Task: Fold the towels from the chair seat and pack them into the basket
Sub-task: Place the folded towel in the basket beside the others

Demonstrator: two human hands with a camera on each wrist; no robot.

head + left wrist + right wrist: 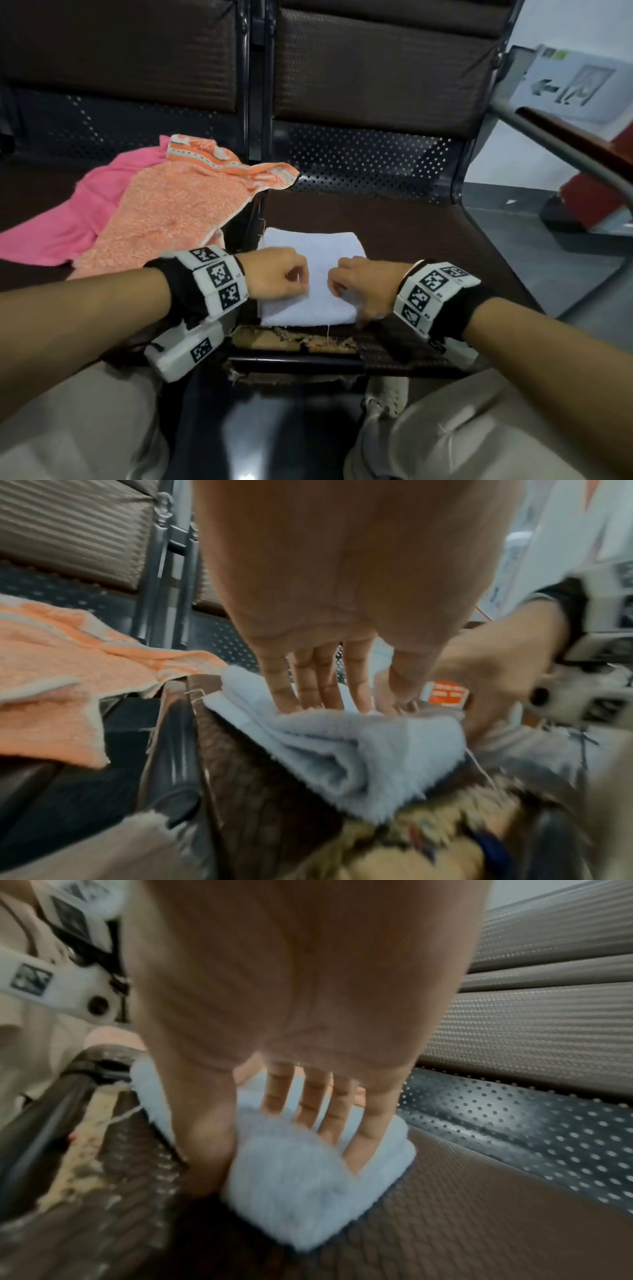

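Pinching the folded white towel (308, 277) from both sides: left hand (277, 274) and right hand (363, 287) grip its near edges, likely squaring the fold; orange towel (178, 209) and pink towel (65, 219) wait far left on the seat (411, 233); basket not in view.

Bare forearms — black wristbands (178, 291) carrying white blocks with black square markers (432, 294) — and beige trousers (486, 431).
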